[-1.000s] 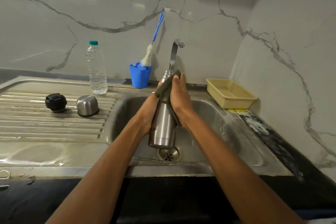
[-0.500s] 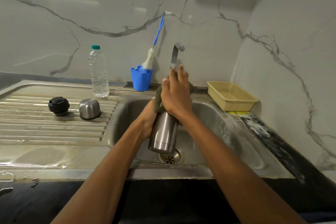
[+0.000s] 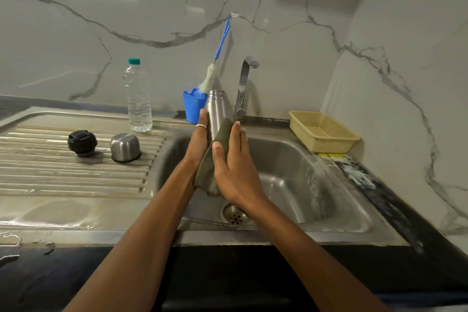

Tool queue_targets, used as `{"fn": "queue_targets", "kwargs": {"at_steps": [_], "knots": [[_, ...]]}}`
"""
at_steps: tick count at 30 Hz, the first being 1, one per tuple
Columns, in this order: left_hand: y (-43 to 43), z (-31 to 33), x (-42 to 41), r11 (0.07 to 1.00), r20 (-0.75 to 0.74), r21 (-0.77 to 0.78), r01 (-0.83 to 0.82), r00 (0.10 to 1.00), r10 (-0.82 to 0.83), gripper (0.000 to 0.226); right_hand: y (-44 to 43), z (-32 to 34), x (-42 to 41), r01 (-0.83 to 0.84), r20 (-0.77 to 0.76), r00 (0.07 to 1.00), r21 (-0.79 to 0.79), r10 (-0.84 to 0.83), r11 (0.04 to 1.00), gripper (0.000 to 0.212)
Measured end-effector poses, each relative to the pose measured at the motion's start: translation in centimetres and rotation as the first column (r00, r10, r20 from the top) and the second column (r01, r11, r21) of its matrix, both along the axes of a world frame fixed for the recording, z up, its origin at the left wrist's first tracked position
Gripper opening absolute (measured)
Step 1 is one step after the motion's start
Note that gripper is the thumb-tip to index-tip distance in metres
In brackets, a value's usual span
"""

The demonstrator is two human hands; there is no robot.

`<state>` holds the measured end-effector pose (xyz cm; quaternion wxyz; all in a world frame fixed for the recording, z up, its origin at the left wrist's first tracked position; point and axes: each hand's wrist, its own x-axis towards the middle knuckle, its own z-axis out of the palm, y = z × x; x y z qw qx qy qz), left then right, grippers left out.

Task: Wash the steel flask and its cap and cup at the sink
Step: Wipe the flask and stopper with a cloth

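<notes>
Over the sink basin (image 3: 291,159) I hold the steel flask (image 3: 219,109) upright, its open threaded neck showing near the tap. My left hand (image 3: 197,144) holds the flask from the left, fingers lying up along its body. My right hand (image 3: 235,172) wraps a dark scrub cloth (image 3: 206,172) round the lower body, thumb in front; that part of the flask is hidden. The black cap (image 3: 82,142) and the steel cup (image 3: 125,147), mouth down, sit on the drainboard (image 3: 63,175) at the left.
The tap (image 3: 244,83) stands just behind the flask, with no water running. A blue holder (image 3: 192,106) with a bottle brush (image 3: 222,38) and a plastic water bottle (image 3: 138,99) stand at the back. A yellow basket (image 3: 323,130) sits right of the basin. The drain (image 3: 234,214) lies below my hands.
My right hand slid the cloth down from the flask's neck to its lower body, baring the top. The flask rose a little and stands more upright.
</notes>
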<state>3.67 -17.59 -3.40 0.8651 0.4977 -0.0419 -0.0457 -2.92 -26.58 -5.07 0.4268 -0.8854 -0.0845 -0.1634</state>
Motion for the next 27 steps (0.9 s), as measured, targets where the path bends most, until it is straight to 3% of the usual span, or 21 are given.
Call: {"fn": "queue_targets", "kwargs": {"at_steps": [4, 7, 11, 13, 16, 19, 23, 27], "knots": [[-1.0, -0.1, -1.2, 0.995, 0.026, -0.036, 0.09, 0.996, -0.089, 0.048, -0.8, 1.5, 3.4, 0.014, -0.001, 1.0, 0.233, -0.014, 0.972, 0.069], [-1.2, 0.1, -0.3, 0.996, -0.028, -0.006, -0.086, 0.996, 0.086, 0.057, -1.2, 0.8, 4.0, 0.056, -0.172, 0.985, 0.435, 0.022, 0.899, 0.073], [-0.6, -0.5, 0.6, 0.956, -0.103, -0.048, -0.29, 0.953, 0.284, 0.071, -1.6, -0.1, 3.0, 0.344, -0.5, 0.865, 0.655, 0.045, 0.673, 0.07], [-0.2, -0.6, 0.6, 0.923, -0.141, -0.082, -0.376, 0.921, 0.363, 0.076, -1.6, 0.2, 2.5, 0.408, -0.553, 0.823, 0.733, 0.127, 0.544, 0.067], [0.2, -0.2, 0.3, 0.868, -0.176, -0.085, -0.489, 0.865, 0.47, 0.074, -0.8, 0.4, 1.4, 0.421, -0.581, 0.791, 0.744, 0.191, 0.52, 0.068], [-0.1, 0.1, -0.2, 0.86, -0.113, -0.04, -0.508, 0.858, 0.502, 0.07, -0.6, 0.8, 1.1, 0.409, -0.544, 0.819, 0.775, 0.18, 0.482, 0.059], [-1.1, 0.5, -0.9, 0.903, 0.011, 0.011, -0.43, 0.903, 0.43, 0.062, -1.3, 2.2, 1.3, 0.486, -0.563, 0.819, 0.783, 0.11, 0.389, 0.054], [-1.9, 0.3, -1.0, 0.873, 0.207, 0.169, -0.457, 0.883, 0.422, 0.056, -2.1, 1.6, 1.3, 0.502, -0.592, 0.793, 0.768, 0.144, 0.397, 0.053]]}}
